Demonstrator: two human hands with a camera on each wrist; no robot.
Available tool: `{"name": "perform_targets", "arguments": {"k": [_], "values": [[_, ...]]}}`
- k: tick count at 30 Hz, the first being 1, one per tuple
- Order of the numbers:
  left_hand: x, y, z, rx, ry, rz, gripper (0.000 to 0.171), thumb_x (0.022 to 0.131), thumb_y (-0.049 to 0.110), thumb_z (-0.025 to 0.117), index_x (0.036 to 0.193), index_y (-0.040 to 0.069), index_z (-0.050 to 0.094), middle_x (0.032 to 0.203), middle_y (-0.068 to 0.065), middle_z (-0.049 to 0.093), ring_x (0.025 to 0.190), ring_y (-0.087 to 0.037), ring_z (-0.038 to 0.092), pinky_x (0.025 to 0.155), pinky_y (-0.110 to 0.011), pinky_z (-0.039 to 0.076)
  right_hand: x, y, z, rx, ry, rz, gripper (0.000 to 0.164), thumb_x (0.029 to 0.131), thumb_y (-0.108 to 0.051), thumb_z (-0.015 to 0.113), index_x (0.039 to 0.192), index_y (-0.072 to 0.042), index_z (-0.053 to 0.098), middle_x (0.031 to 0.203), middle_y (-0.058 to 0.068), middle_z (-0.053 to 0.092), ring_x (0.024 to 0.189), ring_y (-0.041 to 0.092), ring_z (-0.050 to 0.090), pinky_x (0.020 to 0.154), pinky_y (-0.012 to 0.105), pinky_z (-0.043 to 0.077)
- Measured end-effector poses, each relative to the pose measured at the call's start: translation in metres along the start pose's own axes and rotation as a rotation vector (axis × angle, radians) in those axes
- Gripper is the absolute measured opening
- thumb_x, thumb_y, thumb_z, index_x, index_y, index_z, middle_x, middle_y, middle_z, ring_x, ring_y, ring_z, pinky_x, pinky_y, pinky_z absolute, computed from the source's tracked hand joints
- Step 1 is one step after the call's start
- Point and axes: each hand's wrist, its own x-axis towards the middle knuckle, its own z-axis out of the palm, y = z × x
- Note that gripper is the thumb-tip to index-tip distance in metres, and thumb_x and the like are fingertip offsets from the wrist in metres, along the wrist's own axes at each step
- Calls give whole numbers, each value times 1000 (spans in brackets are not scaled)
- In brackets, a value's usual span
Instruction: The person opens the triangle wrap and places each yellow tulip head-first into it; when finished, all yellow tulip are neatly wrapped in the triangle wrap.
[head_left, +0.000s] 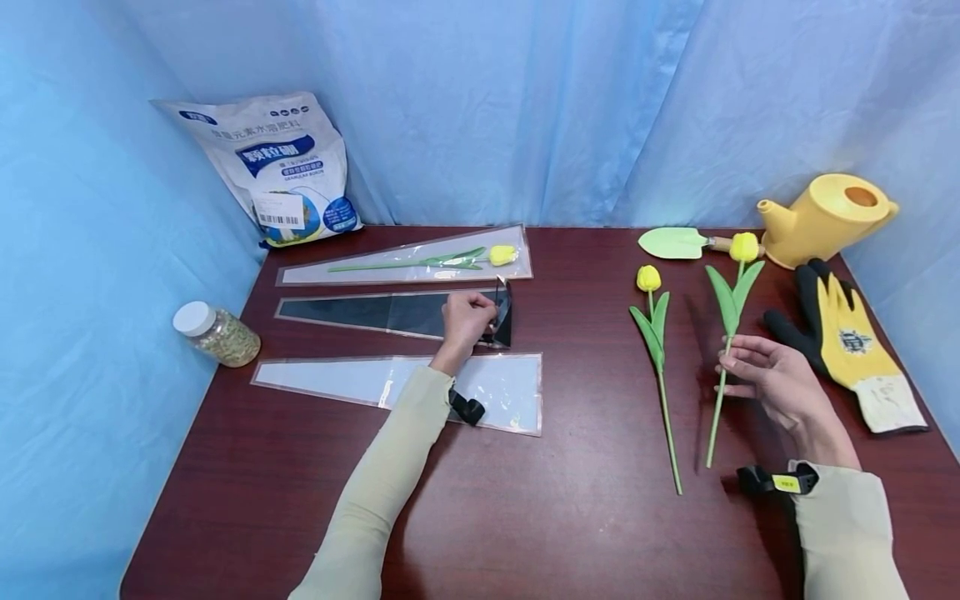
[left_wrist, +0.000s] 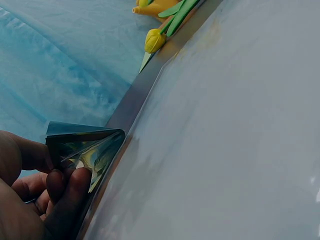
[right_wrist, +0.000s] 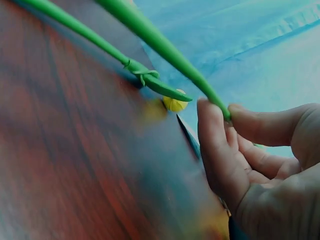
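Note:
My left hand [head_left: 468, 321] pinches the raised wide end of a black flower sleeve [head_left: 360, 313], whose mouth bulges up off the table. In the left wrist view that lifted film [left_wrist: 82, 145] shows between thumb and fingers. My right hand [head_left: 776, 379] pinches the green stem of a yellow artificial tulip [head_left: 726, 300] just under its leaves. The right wrist view shows this stem [right_wrist: 165, 52] between thumb and fingertips. A second yellow tulip [head_left: 655, 350] lies on the table left of the right hand. A white sleeve [head_left: 495, 392] lies flat beneath the left forearm.
Behind the black sleeve lies another sleeve [head_left: 307, 273] with a tulip inside. A fertilizer bag [head_left: 277, 179] and a lidded jar [head_left: 225, 333] stand at left. At right are a green trowel [head_left: 672, 243], a yellow watering can [head_left: 817, 221] and a work glove [head_left: 855, 337].

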Motion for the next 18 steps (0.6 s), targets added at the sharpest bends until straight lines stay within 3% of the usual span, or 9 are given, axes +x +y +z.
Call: {"name": "perform_targets", "arguments": {"k": [5,18], "values": [[0,0,0,11,-6,-3,9,85,2,68,83,0,76,81,-19,76,47,-5,60,51,-23,55,5,0,3,153,-48,-26,32,98,12,47,115,-8,65,98,4,73,87,14,73,67,36,63],[2,-3,1,20,5,4,8,85,4,70,81,1,76,80,-18,76,47,-4,60,52,-22,55,23,-3,19,486,-38,-144,32,99,16,39,122,-1,53,100,15,68,91,29,72,74,50,63]]}}
